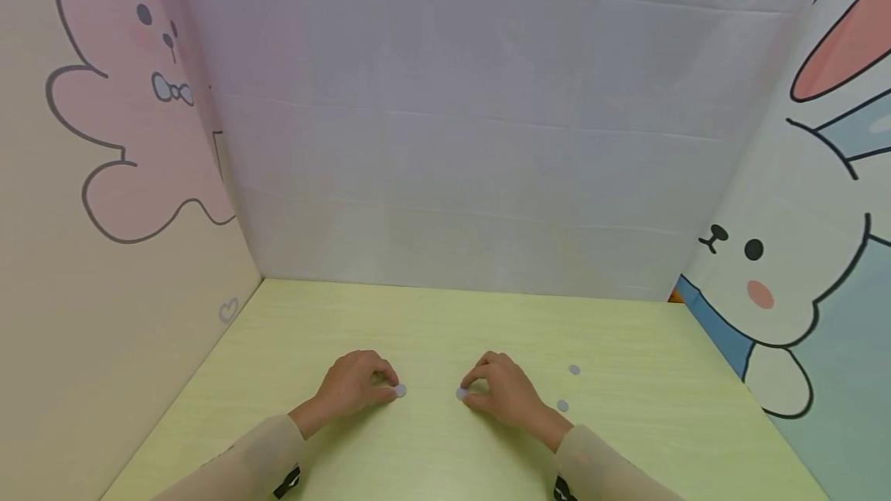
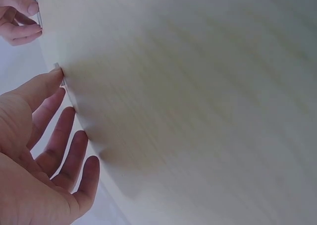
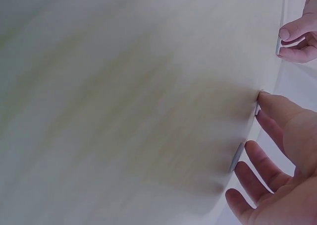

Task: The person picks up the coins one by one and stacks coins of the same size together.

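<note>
Thumb and index finger of my left hand [image 1: 360, 382] pinch a small flat grey disc [image 1: 400, 390] by its edges, low on the table. Opposite it, my right hand [image 1: 506, 393] pinches a similar grey disc [image 1: 462, 393], and a gap of bare table separates the two. In the left wrist view the thumb of the left hand [image 2: 44, 136] covers most of its disc. The right wrist view shows the right hand [image 3: 282, 155] from the palm side, its other fingers spread, with another grey disc [image 3: 237, 157] standing out beyond them.
Two more grey discs lie right of the right hand, a farther disc [image 1: 574, 369] and a nearer disc [image 1: 562, 406] close to the right wrist. Pale walls [image 1: 459, 138] enclose the light yellow table [image 1: 431, 454] at the back and both sides, the side ones printed with cartoon animals.
</note>
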A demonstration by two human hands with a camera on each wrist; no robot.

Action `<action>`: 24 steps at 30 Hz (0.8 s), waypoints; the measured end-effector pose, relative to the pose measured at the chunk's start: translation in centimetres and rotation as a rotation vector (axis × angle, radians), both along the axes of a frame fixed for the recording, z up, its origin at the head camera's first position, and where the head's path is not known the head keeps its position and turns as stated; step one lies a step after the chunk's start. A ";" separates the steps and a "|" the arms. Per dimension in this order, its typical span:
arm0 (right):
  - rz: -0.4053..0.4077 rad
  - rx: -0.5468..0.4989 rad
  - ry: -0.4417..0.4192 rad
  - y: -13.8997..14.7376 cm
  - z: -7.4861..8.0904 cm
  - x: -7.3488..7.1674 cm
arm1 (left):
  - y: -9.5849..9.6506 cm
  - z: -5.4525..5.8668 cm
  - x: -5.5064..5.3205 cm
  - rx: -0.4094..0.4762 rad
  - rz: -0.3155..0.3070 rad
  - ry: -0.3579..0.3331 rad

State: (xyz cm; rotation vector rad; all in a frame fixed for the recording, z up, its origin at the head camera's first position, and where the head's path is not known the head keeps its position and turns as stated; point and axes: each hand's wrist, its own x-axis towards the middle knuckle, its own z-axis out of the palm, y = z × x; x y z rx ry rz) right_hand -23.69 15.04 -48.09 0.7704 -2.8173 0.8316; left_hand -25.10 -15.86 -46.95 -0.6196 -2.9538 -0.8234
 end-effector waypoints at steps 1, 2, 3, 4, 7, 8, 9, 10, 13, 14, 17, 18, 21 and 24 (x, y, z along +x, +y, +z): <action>0.002 -0.001 -0.005 0.0 0.0 0.0 | 0.0 0.0 0.0 0.001 0.000 0.000; 0.004 -0.003 -0.012 0.1 0.0 0.0 | 0.0 0.0 0.0 0.002 0.000 0.000; 0.005 -0.002 -0.017 0.1 -0.1 -0.1 | 0.0 0.1 0.0 0.002 0.000 0.001; 0.008 -0.002 -0.021 0.1 -0.1 -0.1 | 0.0 0.1 0.0 0.003 -0.001 0.004; 0.017 -0.007 -0.031 0.3 -0.1 -0.2 | 0.0 0.3 0.1 0.002 -0.008 0.006; 0.021 -0.010 -0.034 0.3 0.0 -0.2 | 0.0 0.3 0.1 0.000 -0.011 0.005; 0.026 -0.013 -0.036 0.3 0.0 -0.2 | 0.0 0.3 0.0 -0.004 -0.014 0.003; 0.030 -0.018 -0.039 0.4 0.1 -0.2 | 0.0 0.4 -0.1 -0.005 -0.016 -0.003; 0.036 -0.028 -0.042 0.5 0.1 -0.3 | 0.1 0.5 -0.3 -0.012 -0.017 -0.024; 0.036 -0.027 -0.041 0.5 0.1 -0.3 | 0.1 0.6 -0.4 -0.015 -0.015 -0.029; 0.033 -0.028 -0.049 0.5 0.1 -0.3 | 0.4 0.7 -0.6 -0.030 -0.018 -0.026; 0.032 -0.028 -0.053 0.5 0.1 -0.3 | 0.6 0.8 -0.7 -0.035 -0.025 -0.017; 0.026 -0.032 -0.067 0.6 0.2 -0.3 | 1.2 0.8 -0.8 -0.049 -0.056 0.017; 0.022 -0.034 -0.076 0.5 0.2 -0.2 | 2.1 0.9 -0.9 -0.056 -0.088 0.044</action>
